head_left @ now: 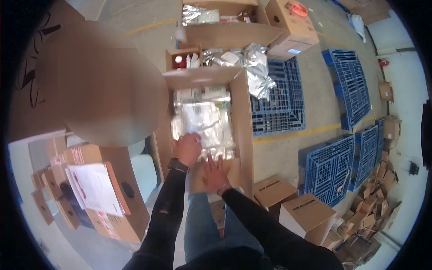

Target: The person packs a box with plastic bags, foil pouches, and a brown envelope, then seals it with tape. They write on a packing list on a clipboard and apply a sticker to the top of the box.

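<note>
- Two hands are working at the near end of the box (243,117), which sits open-topped right in front of the person's legs.
- The left hand (186,148) is down on the packets (204,119) at the box's near left corner. Its fingers are curled over, knuckles up and a bit blurred, so I cannot tell whether they grip a packet or only press on it.
- The right hand (215,173) lies flat on the near flap (236,173), fingers spread wide, holding nothing.
- Filling looks well along, by my reading: silvery packets cover the inside from wall to wall, stacked close to the rim.
- Not yet done: the flaps stand open, there is no tape in sight, and nothing is closed.
- The box runs long away from the person, near edge to far edge, with its mouth facing up. The packets lie flat along the same line.
- Past the far edge sit a small box of bottles (182,59) and loose foil bags (257,67).
- Blue pallets (279,105) lie on the floor to the right, and papers (94,189) rest on a carton to the left.
</note>
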### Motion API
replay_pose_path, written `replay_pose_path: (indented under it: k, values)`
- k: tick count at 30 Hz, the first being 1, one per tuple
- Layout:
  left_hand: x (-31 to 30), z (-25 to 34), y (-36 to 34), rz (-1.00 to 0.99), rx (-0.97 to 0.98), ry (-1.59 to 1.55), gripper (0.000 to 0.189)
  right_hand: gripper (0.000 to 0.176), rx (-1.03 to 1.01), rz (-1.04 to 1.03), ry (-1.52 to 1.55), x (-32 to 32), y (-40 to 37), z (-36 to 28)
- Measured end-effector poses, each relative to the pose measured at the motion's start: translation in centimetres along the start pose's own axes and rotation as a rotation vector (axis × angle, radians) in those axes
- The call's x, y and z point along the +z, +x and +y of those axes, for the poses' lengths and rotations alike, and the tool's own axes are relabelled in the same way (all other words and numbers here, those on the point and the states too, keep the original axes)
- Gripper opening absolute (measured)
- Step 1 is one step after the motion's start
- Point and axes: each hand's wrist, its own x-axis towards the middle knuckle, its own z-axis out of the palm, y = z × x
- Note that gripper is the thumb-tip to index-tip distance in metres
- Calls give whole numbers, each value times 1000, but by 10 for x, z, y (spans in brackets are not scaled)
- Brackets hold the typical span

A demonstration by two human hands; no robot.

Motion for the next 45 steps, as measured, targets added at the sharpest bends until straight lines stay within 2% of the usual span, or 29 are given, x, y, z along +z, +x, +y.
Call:
replay_pose_path:
  k: [2, 4, 7, 10, 13, 15, 16, 18, 19, 21, 25, 28, 33, 36, 37, 43, 45]
  values:
    - [-64, 23, 36, 321, 131, -41, 27, 92, -1, 17, -82, -1, 20, 1]
    - [-120, 52, 64, 560, 243, -112, 27, 94, 12, 12, -77, 4, 21, -3]
    - [-154, 70, 95, 740, 399, -124, 29, 94, 25, -35, -57, -3, 18, -3]
    - [-147, 71, 105, 602, 398, -128, 31, 93, 40, -12, -75, 5, 20, -5]
    - [-92, 62, 98, 269, 384, -211, 40, 94, 24, 32, -23, 5, 14, -2]
    - [-49, 60, 94, 352, 399, -34, 43, 93, -3, 104, 1, 19, 13, 1]
    - [-30, 59, 94, 232, 307, -44, 61, 92, -21, 124, 27, 18, 13, 2]
    - [-10, 80, 86, 207, 139, 140, 77, 91, -37, 157, 83, 12, -1, 1]
    - [1, 83, 84, 198, 124, 127, 81, 86, -47, 237, 140, 7, -8, -1]
    - [23, 81, 78, 175, 86, 105, 90, 85, -85, 237, 161, -16, -29, -1]
    - [47, 78, 65, 162, 84, 231, 90, 73, -314, 287, 439, -74, -70, 16]
    - [41, 80, 74, 188, 69, 174, 87, 54, -489, 440, 682, -140, -91, 45]
    - [35, 74, 113, 360, -61, 168, 84, 41, -450, 558, 691, -173, -102, 88]
    - [48, 67, 123, 333, -134, 417, 83, 39, -411, 602, 662, -174, -97, 107]
    - [48, 68, 121, 243, -172, 439, 83, 39, -395, 615, 648, -174, -94, 112]
    - [48, 70, 119, 244, -164, 396, 81, 40, -348, 506, 624, -180, -87, 125]
    - [46, 70, 118, 250, -152, 378, 79, 41, -398, 531, 570, -177, -83, 123]
